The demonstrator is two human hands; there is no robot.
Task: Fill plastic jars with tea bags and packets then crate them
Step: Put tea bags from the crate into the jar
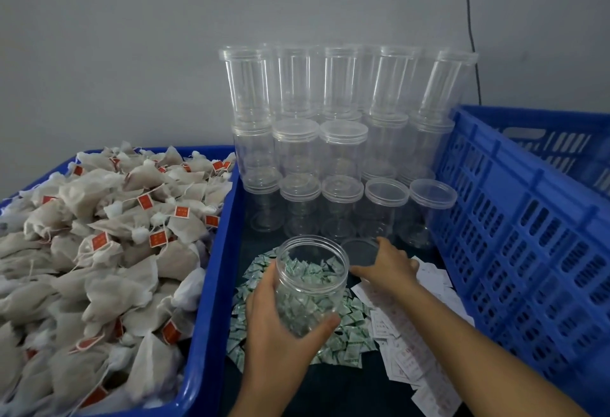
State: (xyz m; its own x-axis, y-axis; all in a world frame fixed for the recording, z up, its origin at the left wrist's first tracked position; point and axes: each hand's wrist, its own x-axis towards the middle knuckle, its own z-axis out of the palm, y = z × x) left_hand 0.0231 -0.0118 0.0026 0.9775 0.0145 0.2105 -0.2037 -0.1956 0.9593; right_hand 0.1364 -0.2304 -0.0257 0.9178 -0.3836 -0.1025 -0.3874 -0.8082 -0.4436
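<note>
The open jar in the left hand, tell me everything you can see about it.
The open jar is clear plastic, round and wide-mouthed, with a ridged neck and no lid on. It looks empty; the green and white packets seen through its wall lie on the dark surface behind it. It tilts slightly toward the camera, held above the packet pile. The left hand grips its lower body, thumb on the near side. The right hand reaches just beside it, not touching.

Lighting: dim, flat, diffuse; showing only faint shadows. Focus: softening throughout, blurring slightly. Distortion: wide-angle bowing at edges, bending the blue crate (528,251) outward.
</note>
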